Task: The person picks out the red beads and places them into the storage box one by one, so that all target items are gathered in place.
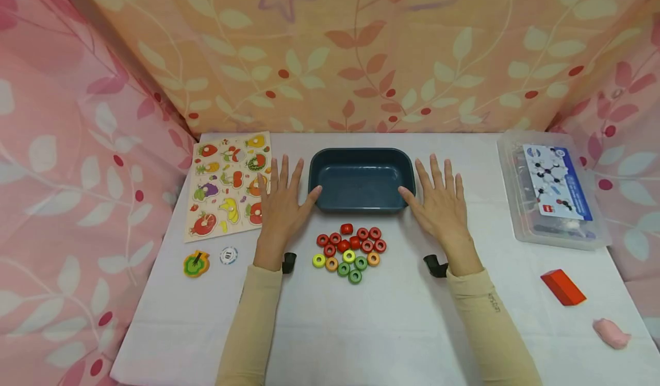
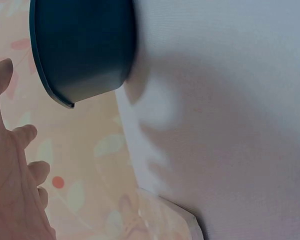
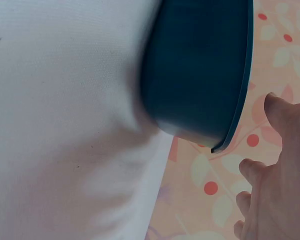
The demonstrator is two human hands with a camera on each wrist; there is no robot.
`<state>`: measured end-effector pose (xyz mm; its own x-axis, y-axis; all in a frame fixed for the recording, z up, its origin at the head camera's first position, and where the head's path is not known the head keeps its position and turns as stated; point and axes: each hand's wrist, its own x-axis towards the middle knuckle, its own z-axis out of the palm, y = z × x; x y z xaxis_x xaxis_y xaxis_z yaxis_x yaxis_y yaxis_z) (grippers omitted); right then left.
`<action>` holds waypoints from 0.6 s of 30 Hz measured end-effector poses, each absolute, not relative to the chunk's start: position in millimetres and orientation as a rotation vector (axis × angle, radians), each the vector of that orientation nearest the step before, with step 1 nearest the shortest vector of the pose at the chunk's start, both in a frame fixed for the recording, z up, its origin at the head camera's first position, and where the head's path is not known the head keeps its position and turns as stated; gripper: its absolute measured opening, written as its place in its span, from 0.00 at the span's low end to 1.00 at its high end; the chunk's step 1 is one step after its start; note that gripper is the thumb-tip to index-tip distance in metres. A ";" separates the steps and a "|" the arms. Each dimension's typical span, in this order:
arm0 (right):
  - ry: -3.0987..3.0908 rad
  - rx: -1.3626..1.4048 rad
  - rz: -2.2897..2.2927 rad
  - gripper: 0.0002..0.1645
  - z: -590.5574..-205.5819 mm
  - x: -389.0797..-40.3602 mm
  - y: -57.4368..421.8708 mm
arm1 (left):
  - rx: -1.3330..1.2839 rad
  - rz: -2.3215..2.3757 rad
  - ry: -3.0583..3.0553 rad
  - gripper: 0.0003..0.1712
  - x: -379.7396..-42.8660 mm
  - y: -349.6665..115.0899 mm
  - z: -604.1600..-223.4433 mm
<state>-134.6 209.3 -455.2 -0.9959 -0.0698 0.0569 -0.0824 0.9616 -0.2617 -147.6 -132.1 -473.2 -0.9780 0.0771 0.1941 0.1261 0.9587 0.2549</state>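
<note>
A dark blue rectangular tray (image 1: 361, 209) sits on the white table, its inside bare. My left hand (image 1: 282, 205) is spread at its left end, palm down, the thumb tip overlapping the rim in the head view. At the right end my right hand (image 1: 441, 208) is spread in the same way, thumb toward the rim. Both wrist views show the tray's side wall (image 2: 85, 50) with the fingers apart from it. In front of the tray lies a loose group of ring-shaped beads, red (image 1: 367, 246), orange (image 1: 332, 264), yellow (image 1: 319, 260) and green (image 1: 354, 276).
A wooden fruit puzzle board (image 1: 208, 174) lies at left, partly under the left hand in view. Near it are a tree-shaped piece (image 1: 196, 264) and a round chip (image 1: 228, 255). At right are a clear plastic case (image 1: 554, 191), a red block (image 1: 563, 287) and a pink toy (image 1: 611, 333).
</note>
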 end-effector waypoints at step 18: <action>-2.869 0.366 0.725 0.46 -442.7 -107.9 192.5 | -0.164 -0.740 -2.893 0.46 -137.5 -130.1 -471.4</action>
<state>-107.9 192.5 -442.7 -0.9572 -0.1962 0.2126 -0.2737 0.8525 -0.4453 -137.5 -130.1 -471.4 -0.9826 0.0683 0.1725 0.1427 0.8722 0.4678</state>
